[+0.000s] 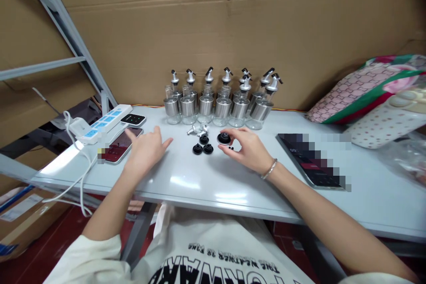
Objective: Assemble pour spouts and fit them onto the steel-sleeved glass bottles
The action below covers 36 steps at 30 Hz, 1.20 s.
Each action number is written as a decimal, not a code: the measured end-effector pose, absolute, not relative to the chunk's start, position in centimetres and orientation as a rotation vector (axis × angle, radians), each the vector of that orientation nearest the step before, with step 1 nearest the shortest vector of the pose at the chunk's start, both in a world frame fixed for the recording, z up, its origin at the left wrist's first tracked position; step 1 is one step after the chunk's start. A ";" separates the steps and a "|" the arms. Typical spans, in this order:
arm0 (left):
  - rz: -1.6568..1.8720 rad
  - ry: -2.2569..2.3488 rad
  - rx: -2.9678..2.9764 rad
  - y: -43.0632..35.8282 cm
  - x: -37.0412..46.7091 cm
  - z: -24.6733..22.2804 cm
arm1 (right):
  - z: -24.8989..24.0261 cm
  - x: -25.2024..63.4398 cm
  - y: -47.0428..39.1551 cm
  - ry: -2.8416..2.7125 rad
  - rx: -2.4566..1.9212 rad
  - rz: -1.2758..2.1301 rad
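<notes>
My right hand [248, 147] reaches over the table, thumb and forefinger at the rim of a round black stopper [224, 138]. Just left of it lie several more black stoppers [208, 148] and silver pourer spouts [199, 130]. Tiny black pieces [230, 147] show beneath my right fingers. My left hand [147, 148] is open, fingers spread and holding nothing, over the table beside a phone [118, 146]. Behind the parts stand two rows of glass oil bottles [206, 107] with metal sleeves. The back ones and the two rightmost front ones carry pourers; the other front bottles have bare necks.
A white power strip [108, 122] with cables and a small white device [133, 119] are at left. A dark tablet [309, 159] lies at right, near patterned bags [372, 93] and clear plastic [404, 155]. Cardboard [213, 35] walls the back; a metal frame [66, 22] rises left.
</notes>
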<state>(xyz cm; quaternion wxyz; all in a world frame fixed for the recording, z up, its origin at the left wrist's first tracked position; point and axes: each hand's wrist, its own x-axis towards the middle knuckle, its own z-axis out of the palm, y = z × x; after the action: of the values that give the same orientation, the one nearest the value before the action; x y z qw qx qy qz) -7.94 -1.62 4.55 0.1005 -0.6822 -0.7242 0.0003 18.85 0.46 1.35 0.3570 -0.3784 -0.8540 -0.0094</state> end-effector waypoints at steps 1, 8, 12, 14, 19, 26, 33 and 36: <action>-0.082 -2.015 -2.083 -1.6 -7.0 4.8 | 1.3 18.8 0.4 -2.203 -0.975 -0.028; -0.546 -1.167 -2.656 -0.5 -0.7 5.3 | 1.3 18.9 0.5 -2.162 -0.979 -0.042; -0.657 -0.934 -2.668 0.1 0.5 4.0 | 1.3 19.1 0.7 -2.067 -1.048 0.010; -0.733 -0.879 -2.650 0.5 0.6 3.0 | 1.4 19.0 0.6 -2.051 -1.065 0.035; -0.891 -0.734 -2.614 0.8 0.6 1.3 | 1.8 18.7 0.2 -2.132 -1.008 0.044; -0.987 -0.753 -2.512 0.8 0.4 1.4 | 1.8 18.9 0.3 -2.147 -0.947 0.004; -0.896 -0.843 -2.523 1.0 0.2 1.5 | 1.7 18.9 0.3 -2.129 -0.982 0.025; -0.860 -0.830 -2.487 0.9 0.4 1.5 | 1.9 18.9 0.3 -2.110 -0.995 0.013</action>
<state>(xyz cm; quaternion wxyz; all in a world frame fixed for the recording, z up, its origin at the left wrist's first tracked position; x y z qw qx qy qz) 0.39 0.86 1.55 0.1899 -0.8850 -0.2952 -0.3060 18.92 0.29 1.87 0.3932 -0.3922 -0.8316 0.0049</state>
